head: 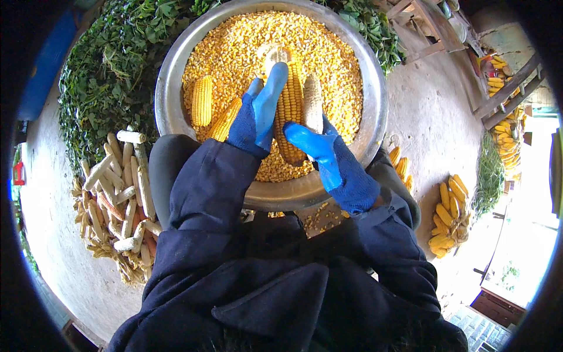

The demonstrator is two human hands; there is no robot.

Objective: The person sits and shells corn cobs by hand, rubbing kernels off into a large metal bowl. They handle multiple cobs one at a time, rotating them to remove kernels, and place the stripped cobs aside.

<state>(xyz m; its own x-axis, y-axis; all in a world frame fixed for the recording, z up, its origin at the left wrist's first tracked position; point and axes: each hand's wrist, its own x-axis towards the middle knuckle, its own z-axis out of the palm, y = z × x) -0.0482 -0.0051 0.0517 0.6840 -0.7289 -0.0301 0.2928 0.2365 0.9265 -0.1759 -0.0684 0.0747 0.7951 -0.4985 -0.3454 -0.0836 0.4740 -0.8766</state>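
A large metal basin (268, 197) full of loose yellow corn kernels (330, 53) lies before me. My left hand (264, 114), in a blue rubber-coated glove, is against the left side of a corn ear (290, 101) that still bears kernels. My right hand (327, 154), gloved alike, holds a bare, pale corncob (313, 103) beside that ear, its thumb across the ear's lower part. Another ear (226, 119) lies partly under my left hand, and one more ear (202, 101) rests on the kernels at the left. Something pale and blurred (277, 57) shows beyond my left fingertips.
Bare corncobs and husks (127, 198) are heaped on the floor at left. Leafy green plants (105, 70) lie behind the basin. Yellow ears (448, 215) sit in a pile at right, with others near my right knee. A wooden frame (433, 22) stands at upper right.
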